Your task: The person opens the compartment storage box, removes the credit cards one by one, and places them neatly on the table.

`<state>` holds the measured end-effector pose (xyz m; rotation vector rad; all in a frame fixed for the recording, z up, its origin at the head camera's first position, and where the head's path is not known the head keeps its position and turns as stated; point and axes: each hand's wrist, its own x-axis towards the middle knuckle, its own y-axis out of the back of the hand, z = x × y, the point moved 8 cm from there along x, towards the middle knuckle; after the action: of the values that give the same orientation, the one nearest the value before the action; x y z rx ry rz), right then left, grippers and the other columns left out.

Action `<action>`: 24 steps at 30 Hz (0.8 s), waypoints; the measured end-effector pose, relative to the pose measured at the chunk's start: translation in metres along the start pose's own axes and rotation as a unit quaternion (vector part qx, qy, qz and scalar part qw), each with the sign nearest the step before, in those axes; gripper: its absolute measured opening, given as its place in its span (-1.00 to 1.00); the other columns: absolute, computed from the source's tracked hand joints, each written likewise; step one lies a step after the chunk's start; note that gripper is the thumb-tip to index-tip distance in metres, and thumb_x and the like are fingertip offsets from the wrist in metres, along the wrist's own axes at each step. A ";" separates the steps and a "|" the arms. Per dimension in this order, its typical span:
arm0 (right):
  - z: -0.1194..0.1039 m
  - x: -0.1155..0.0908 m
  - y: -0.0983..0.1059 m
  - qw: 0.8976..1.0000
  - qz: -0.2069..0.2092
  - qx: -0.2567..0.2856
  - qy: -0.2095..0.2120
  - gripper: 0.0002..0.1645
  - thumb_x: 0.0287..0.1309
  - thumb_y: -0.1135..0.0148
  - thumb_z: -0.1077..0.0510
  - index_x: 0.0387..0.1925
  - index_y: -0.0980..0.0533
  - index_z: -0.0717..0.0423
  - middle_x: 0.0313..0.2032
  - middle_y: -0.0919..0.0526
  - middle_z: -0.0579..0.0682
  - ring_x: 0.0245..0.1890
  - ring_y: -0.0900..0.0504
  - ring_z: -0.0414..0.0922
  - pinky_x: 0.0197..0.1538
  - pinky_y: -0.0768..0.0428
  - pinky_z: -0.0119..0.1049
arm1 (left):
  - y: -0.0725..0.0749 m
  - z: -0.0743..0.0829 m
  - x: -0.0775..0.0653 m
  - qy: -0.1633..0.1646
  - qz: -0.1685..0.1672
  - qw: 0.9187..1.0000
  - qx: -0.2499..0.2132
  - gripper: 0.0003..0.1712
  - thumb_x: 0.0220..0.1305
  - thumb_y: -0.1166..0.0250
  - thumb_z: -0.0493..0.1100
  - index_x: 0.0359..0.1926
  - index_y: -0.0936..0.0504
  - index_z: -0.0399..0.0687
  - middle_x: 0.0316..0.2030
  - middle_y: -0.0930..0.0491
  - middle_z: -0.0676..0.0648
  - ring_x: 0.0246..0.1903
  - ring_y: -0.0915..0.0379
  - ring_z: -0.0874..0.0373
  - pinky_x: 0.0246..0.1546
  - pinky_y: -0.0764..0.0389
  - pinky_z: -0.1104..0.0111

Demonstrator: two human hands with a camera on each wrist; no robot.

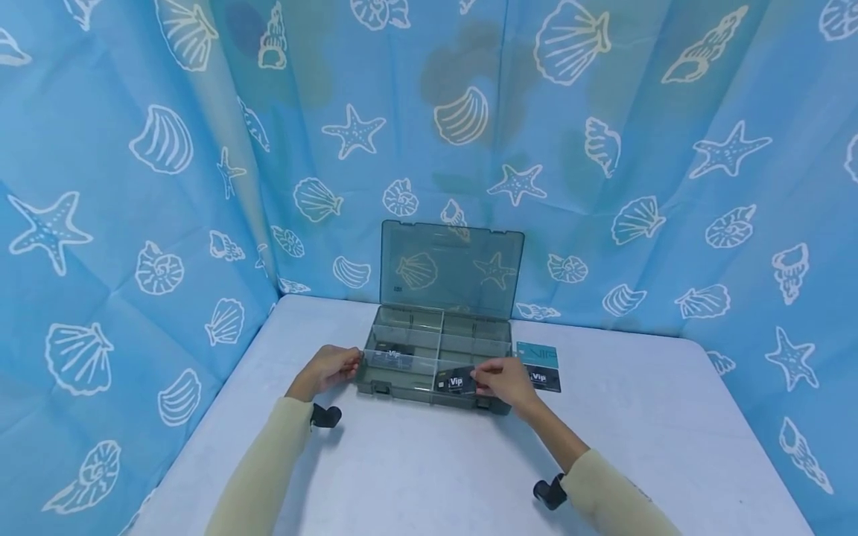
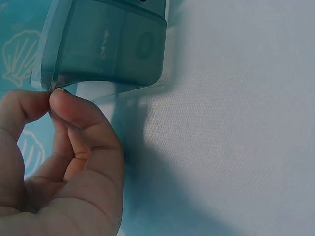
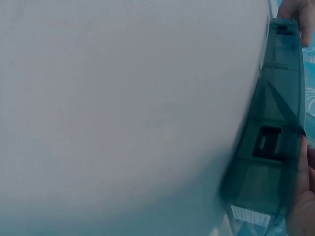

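Note:
A clear grey-green compartment box [image 1: 409,378] sits on the table, its lid [image 1: 452,268] raised upright at the back. With thumb and forefinger, my left hand [image 1: 328,368] pinches the box's rim at the left side; the left wrist view shows this grip on the box corner [image 2: 113,44]. My right hand [image 1: 507,381] pinches a black "Vip" card [image 1: 456,381] by its right end, tilted at the front right compartment. Another black "Vip" card [image 1: 394,354] is in a left compartment. In the right wrist view, the box front [image 3: 275,98] hides part of my right hand [image 3: 302,206].
Right of the box, a teal card [image 1: 538,354] and a black "Vip" card [image 1: 544,380] lie on the white-covered table [image 1: 429,469]. A blue shell-print curtain [image 1: 415,112] stands close behind the lid and along the sides.

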<state>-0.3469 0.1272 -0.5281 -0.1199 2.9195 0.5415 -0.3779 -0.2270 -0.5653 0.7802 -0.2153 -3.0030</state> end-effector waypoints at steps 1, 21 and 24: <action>-0.001 0.000 0.002 1.000 0.003 -0.001 0.003 -0.84 0.20 -0.30 0.24 -0.20 -0.66 0.22 -0.25 -0.69 0.07 -0.37 -0.71 -0.11 -0.29 -0.68 -0.30 | 0.000 0.000 0.000 0.000 0.000 1.000 -0.002 -0.76 0.20 -0.21 -0.22 -0.15 -0.56 -0.29 -0.38 -0.51 -0.07 -0.42 -0.46 0.18 -0.34 -0.58 0.44; 0.003 -0.010 0.056 1.000 0.004 0.019 -0.010 -0.73 0.26 -0.24 0.24 -0.06 -0.62 0.32 -0.16 -0.68 0.18 -0.30 -0.72 -0.04 -0.16 -0.68 -0.18 | -0.002 0.002 -0.001 0.000 0.002 1.000 -0.005 -0.71 0.25 -0.20 -0.22 -0.06 -0.54 -0.33 -0.33 -0.50 -0.09 -0.40 -0.46 0.17 -0.33 -0.57 0.44; 0.005 -0.012 0.072 1.000 0.009 0.021 -0.008 -0.71 0.26 -0.24 0.23 -0.05 -0.61 0.34 -0.13 -0.66 0.21 -0.28 -0.72 -0.02 -0.12 -0.66 -0.13 | -0.002 0.001 -0.003 0.002 0.004 1.000 -0.003 -0.71 0.25 -0.19 -0.22 -0.07 -0.53 -0.33 -0.33 -0.50 -0.09 -0.39 -0.45 0.17 -0.32 -0.57 0.43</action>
<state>-0.3426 0.1967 -0.5050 -0.0848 2.9161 0.4821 -0.3760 -0.2250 -0.5630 0.7827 -0.2083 -2.9937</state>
